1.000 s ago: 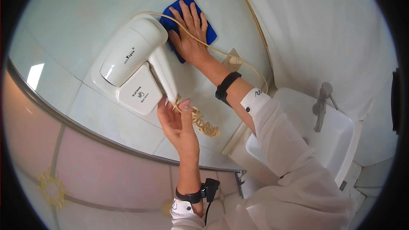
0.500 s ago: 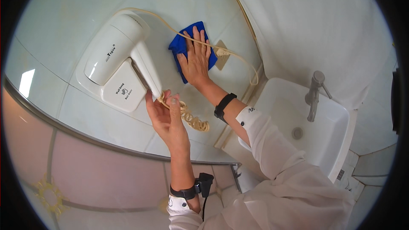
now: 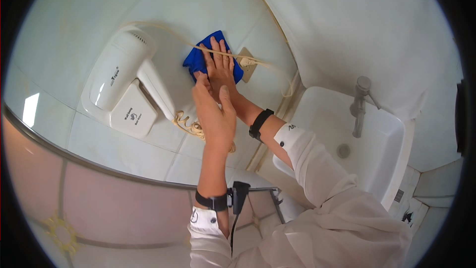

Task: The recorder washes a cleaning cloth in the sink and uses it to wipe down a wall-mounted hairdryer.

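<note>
Left hand: my left hand (image 3: 213, 114) has left the lower end of the hair dryer's handle, where it was half a second ago, and is now up in front of my other wrist; the thumb stands apart from the fingers, whose tips reach the cloth's lower left edge. I cannot tell whether they touch it.
Right hand: my right hand (image 3: 219, 69) lies flat, fingers lightly spread.
Cloth: one thin blue fabric cloth (image 3: 195, 64), pressed under my right palm to the pale, glossy tiled wall (image 3: 59, 54). A second ago it was up beside the dryer's body; now it lies close by the socket, so the wiping has shifted along the wall.
Cords: two beige lengths; a straight cable (image 3: 168, 31) crossing in front of the cloth, and a springy coil (image 3: 181, 120) at the handle's end, no longer by my fingers.
Socket: one beige rectangular plate (image 3: 246, 73), one plug in it.
Dryer: one white plastic hair dryer (image 3: 116, 69), seated on one white wall holder (image 3: 134, 111).
Wristbands: two, black, one per arm.
Basin: one white, rounded rectangular basin (image 3: 404, 154), with one metal tap (image 3: 359, 101) and one round drain (image 3: 343, 151).
</note>
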Motion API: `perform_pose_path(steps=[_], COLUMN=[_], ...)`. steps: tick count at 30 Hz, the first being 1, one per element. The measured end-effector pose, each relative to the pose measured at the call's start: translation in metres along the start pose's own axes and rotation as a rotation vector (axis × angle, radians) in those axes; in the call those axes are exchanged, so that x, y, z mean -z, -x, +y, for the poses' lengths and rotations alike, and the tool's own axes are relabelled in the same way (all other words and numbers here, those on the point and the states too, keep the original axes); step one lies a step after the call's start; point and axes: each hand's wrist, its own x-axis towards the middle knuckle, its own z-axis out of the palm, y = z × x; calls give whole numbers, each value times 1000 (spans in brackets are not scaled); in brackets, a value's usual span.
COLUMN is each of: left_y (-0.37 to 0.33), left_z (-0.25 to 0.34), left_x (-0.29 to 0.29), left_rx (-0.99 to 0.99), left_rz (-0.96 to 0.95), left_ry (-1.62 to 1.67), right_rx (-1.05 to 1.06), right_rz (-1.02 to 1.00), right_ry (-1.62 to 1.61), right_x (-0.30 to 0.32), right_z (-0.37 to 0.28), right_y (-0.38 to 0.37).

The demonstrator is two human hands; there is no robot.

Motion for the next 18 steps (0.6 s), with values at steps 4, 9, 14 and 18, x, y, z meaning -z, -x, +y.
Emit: perform_pose_path(steps=[4, 9, 14, 18], left_y=[-24, -43, -70, -87], left_z=[-9, -14, -10, -16], left_x=[-4, -23, -35, -40], left_rx=[191, 81, -42, -175], left_rz=[-65, -69, -64, -42], left_ry=[-45, -181, -404, -512], right_rx=[90, 39, -48, -61], right_rz=[-34, -7, 2, 28], right_ry=[-65, 9, 39, -41], right_x=[8, 8, 6, 5], right_z=[8, 18, 16, 17], right_y=[3, -14, -45, -65])
